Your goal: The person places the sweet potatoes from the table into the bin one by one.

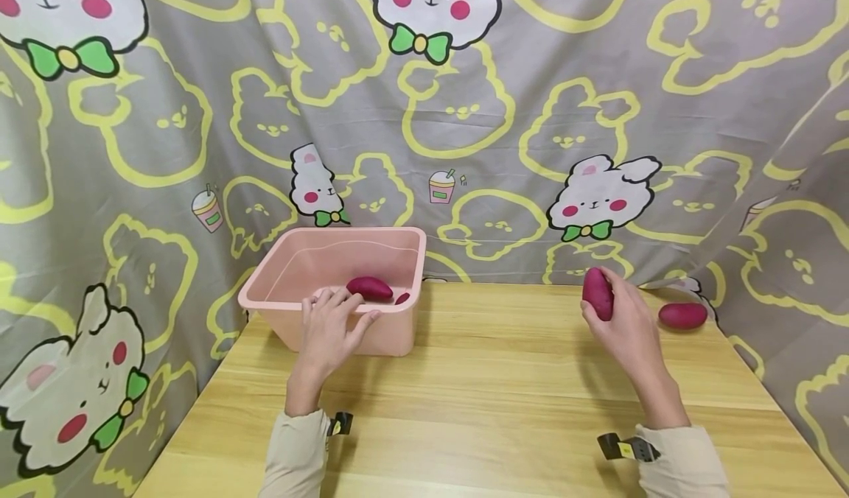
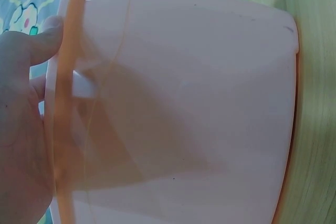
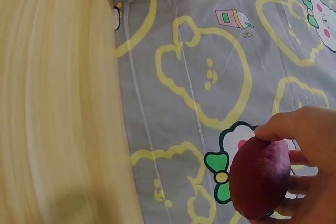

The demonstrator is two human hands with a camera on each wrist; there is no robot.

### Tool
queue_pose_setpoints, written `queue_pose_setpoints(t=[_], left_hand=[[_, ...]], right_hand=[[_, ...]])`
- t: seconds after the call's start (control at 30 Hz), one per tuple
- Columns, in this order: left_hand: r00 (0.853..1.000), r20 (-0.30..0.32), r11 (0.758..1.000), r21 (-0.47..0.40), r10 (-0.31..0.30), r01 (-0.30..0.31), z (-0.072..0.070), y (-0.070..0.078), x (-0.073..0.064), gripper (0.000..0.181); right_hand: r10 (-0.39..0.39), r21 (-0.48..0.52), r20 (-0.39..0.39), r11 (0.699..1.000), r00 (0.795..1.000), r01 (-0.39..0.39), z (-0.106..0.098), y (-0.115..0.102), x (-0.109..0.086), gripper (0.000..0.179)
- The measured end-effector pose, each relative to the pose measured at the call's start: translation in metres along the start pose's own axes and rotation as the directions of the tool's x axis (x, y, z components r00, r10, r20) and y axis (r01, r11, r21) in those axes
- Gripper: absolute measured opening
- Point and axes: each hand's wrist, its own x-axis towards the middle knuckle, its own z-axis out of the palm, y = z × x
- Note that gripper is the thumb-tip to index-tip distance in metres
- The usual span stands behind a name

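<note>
My left hand [image 1: 329, 334] holds the near rim of a pink plastic bin [image 1: 391, 332], fingers over the edge and thumb outside. In the left wrist view the thumb [image 2: 48, 40] lies along the rim, beside the bin's pale side wall [image 2: 199, 103]. Inside the bin lies a purple sweet potato [image 1: 370, 288], with a small part of another [image 1: 402, 298] showing at its right. Above the table's right side, my right hand [image 1: 630, 328] grips a purple sweet potato [image 1: 598, 294] between thumb and fingers; the right wrist view shows this sweet potato [image 3: 260, 179] close up.
One more purple sweet potato [image 1: 683, 316] lies on the wooden table [image 1: 504, 395] near its far right corner, just right of my right hand. A grey curtain [image 1: 477, 247] with yellow outlines and white rabbits hangs behind the table and along both sides.
</note>
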Motion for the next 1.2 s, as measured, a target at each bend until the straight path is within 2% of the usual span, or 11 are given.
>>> queue_pose_setpoints(t=[0.47,0.93,1.2], left_hand=[[1.0,0.009,1.0,0.017,0.009,-0.009,0.002,0.001,0.002,0.035],[1.0,0.002,1.0,0.001,0.018,-0.018,0.003,0.003,0.003,0.035],[1.0,-0.002,1.0,-0.006,-0.002,0.002,0.0,0.002,0.001,0.032]], right_hand=[[0.008,-0.001,0.069,1.0,0.998,-0.008,0.009,-0.003,0.009,0.065],[-0.011,0.024,0.065,1.0,0.998,0.009,0.02,-0.014,0.014,0.064],[-0.038,0.046,0.072,0.998,0.997,0.034,0.03,-0.024,0.019,0.064]])
